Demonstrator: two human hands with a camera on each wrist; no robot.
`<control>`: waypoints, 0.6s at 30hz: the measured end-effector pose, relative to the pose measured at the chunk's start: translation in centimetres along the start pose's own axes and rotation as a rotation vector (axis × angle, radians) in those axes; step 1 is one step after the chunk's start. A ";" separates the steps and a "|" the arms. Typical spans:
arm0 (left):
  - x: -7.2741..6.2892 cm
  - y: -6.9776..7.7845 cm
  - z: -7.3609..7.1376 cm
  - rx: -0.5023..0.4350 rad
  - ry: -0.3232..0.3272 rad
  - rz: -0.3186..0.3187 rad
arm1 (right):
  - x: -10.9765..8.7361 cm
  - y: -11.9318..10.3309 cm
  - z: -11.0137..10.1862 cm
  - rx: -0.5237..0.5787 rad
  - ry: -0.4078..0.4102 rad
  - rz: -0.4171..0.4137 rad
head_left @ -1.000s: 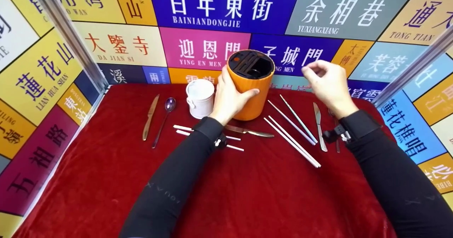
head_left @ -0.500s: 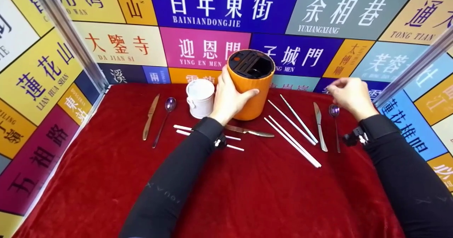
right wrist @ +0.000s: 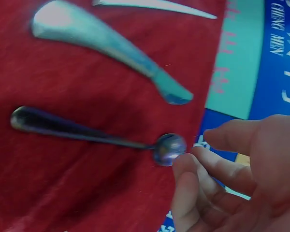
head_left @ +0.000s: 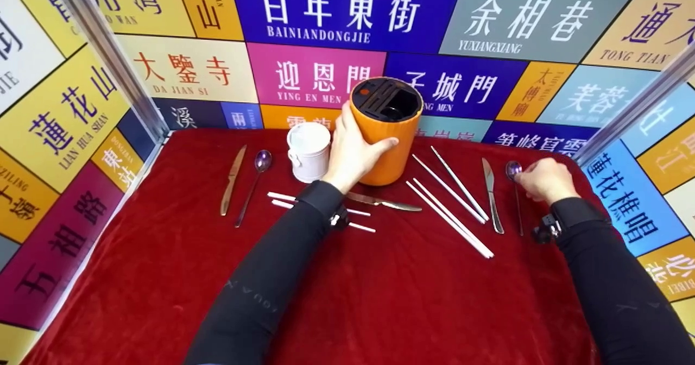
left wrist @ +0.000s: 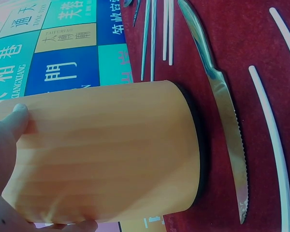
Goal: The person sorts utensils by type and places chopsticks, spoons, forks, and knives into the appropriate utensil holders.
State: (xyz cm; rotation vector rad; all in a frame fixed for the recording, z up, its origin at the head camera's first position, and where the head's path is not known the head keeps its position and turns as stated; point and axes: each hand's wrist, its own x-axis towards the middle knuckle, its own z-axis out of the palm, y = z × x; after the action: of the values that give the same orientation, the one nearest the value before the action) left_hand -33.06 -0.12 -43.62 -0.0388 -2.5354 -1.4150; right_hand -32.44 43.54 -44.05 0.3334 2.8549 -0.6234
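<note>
Now orange holder [head_left: 384,150] is clasped by left hand [head_left: 353,154]; by right hand [head_left: 544,180], fingers [right wrist: 232,135] loosely parted, nothing's gripped; purple spoon [right wrist: 87,132], laid just beside on worktop [head_left: 380,289], seems light, stiff, slick—best pinched mid-handle.

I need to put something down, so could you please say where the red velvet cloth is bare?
The cloth is bare in front, between the two black sleeves, and at left, between the leftmost gold metal knife and the patterned wall. It is crowded around the orange cylindrical holder, beside the white round canister and thin white chopsticks.
</note>
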 end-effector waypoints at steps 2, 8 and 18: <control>0.0 0.1 0.0 -0.002 0.000 0.001 | 0.0 0.6 0.6 -0.017 -0.014 -0.004; -0.1 0.2 0.0 -0.008 -0.011 0.003 | 0.2 1.6 1.8 -0.075 -0.055 0.005; -0.1 0.1 0.0 0.001 0.003 0.025 | 0.5 2.2 3.1 -0.165 0.060 0.019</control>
State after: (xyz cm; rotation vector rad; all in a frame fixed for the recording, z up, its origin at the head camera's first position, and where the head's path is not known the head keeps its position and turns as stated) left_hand -32.91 -0.08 -43.54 -0.0674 -2.5241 -1.4033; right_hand -31.89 44.24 -47.77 0.3578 2.9314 -0.3770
